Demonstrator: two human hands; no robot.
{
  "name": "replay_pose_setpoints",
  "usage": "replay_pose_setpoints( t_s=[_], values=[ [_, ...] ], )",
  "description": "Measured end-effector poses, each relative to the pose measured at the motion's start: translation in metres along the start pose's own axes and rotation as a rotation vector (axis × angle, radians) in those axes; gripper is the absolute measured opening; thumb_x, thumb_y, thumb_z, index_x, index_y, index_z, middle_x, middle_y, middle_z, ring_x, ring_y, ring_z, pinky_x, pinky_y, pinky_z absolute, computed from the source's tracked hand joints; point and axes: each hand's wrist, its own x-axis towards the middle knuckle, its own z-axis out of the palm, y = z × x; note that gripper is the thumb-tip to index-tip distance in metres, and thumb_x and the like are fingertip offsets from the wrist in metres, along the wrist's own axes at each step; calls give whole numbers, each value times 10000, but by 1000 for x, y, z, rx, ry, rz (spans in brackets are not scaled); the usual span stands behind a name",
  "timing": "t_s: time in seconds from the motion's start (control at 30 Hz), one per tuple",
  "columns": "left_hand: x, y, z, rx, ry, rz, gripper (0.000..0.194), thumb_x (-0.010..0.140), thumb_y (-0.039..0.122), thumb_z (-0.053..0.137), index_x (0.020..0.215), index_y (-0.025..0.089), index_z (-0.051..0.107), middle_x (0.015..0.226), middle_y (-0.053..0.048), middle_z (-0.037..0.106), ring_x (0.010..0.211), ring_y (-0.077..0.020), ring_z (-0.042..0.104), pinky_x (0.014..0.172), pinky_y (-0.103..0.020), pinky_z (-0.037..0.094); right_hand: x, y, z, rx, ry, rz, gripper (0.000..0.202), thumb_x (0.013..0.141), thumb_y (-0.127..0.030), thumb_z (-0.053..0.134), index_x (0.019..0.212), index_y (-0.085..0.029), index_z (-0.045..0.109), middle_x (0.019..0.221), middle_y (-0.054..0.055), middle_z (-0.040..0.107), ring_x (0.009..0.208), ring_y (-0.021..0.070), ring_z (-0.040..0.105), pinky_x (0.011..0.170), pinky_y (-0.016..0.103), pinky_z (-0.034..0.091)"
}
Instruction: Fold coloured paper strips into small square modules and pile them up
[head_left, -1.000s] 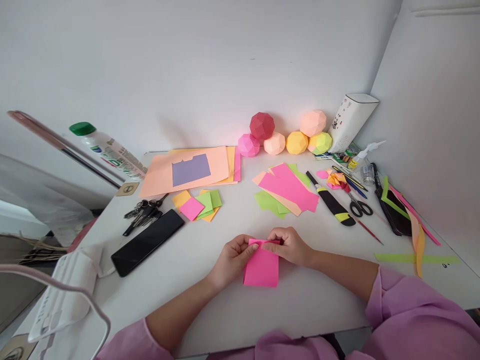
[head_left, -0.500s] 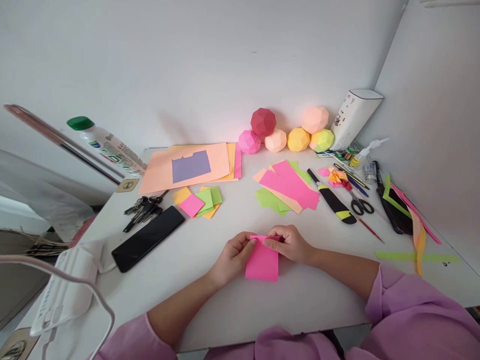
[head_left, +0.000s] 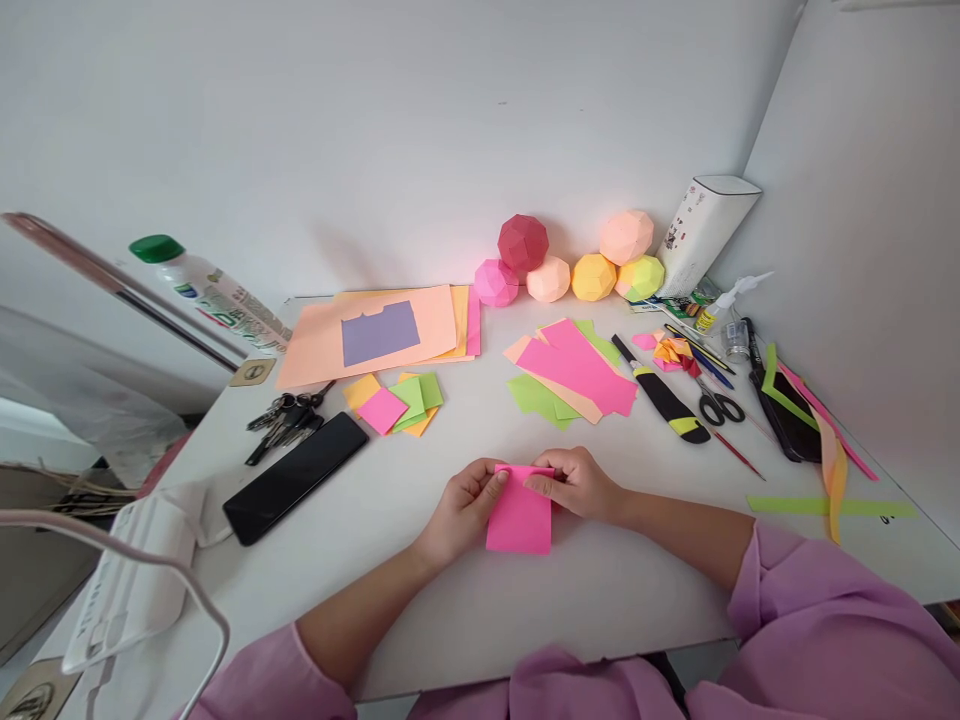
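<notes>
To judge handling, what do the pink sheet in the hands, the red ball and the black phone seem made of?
Pink sheet: likely matte paper, given thin edges and flat colour.
Red ball: probably matte paper or card, given its flat facets.
Black phone: likely glass front, smooth and faintly glossy; body material unclear.

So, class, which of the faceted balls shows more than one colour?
The rightmost ball, below a peach ball: it mixes yellow-green and peach; the others each look single-coloured.
</notes>
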Motion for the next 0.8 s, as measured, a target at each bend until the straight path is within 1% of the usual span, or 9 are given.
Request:
replay_pose_setpoints(
  t_s=[0.27, 0.4, 0.53, 0.8],
  values=[
    [0, 0, 1, -14, 3, -3, 345, 753, 501, 547, 840, 168, 542, 682, -3, 595, 556, -108, 520, 498, -213, 396, 1, 0, 0, 5, 4, -6, 325, 796, -441, 519, 664, -144, 531, 574, -20, 473, 508, 83, 397, 448, 198, 309],
    [0, 0, 0, -20, 0, 2, 336, 763, 491, 540, 844, 166, 541, 682, -5, 600, 553, -105, 520, 493, -211, 393, 0, -1, 0, 1, 6, -8, 325, 800, -440, 515, 675, -140, 542, 560, -23, 463, 501, 81, 390, 442, 196, 301],
    [0, 0, 0, -31, -7, 5, 325, 769, 477, 541, 846, 161, 544, 695, -10, 603, 561, -103, 522, 498, -210, 396, 0, -2, 0, 6, 9, -20, 317, 801, -430, 517, 683, -137, 551, 584, -15, 484, 514, 82, 404, 451, 194, 315],
    [0, 0, 0, -13, -2, 1, 316, 772, 480, 535, 831, 169, 538, 679, 4, 595, 553, -100, 518, 494, -206, 393, 0, 0, 0, 1, 9, -21, 320, 800, -430, 516, 680, -136, 552, 586, -14, 485, 520, 84, 407, 452, 195, 313]
  ],
)
